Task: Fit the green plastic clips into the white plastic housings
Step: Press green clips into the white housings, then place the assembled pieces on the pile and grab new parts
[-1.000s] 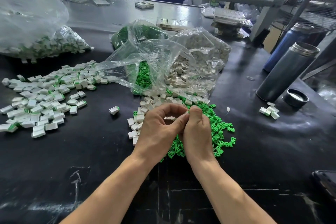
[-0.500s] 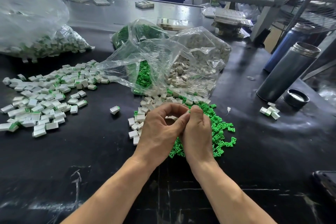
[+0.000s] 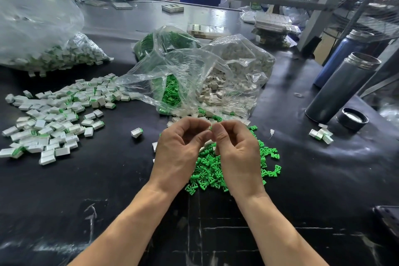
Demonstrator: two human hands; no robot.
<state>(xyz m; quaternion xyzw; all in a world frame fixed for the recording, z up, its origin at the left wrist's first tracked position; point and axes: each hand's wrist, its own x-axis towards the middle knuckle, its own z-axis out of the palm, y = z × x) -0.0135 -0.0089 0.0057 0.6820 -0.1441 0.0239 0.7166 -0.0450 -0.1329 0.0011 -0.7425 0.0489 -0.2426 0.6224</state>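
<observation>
Head camera, one view. I see both forearms reaching in from the lower edge, wrists raised over the black table point(image 3: 64, 211), the hands meeting fingertip to fingertip above the loose pile of green clips point(image 3: 207, 170).

Left hand point(image 3: 179, 149): back toward the camera, fingers curled into an arch, thumb and forefinger closed together at the tips. Right hand point(image 3: 235, 153): also back up, fingers curled, thumb pressed toward the forefinger. Between the two pinches a small part point(image 3: 210, 128) shows a sliver of white and green; it is mostly hidden by the fingertips, so I can only say it looks like a housing with a clip at its end, and I cannot tell which hand bears it.

Loose white housings point(image 3: 172, 124) lie just beyond the hands, spilling from the open clear bag point(image 3: 194, 71) that holds both green and white parts. One assembled piece point(image 3: 136, 132) lies alone left of the hands; a wide spread of assembled pieces point(image 3: 54, 119) lies farther left, and a few more point(image 3: 321, 135) to the right, near a dark flask point(image 3: 341, 88) and its cap point(image 3: 352, 118).

Writing: none that I can read; scuffed white marks on the table are not legible.
</observation>
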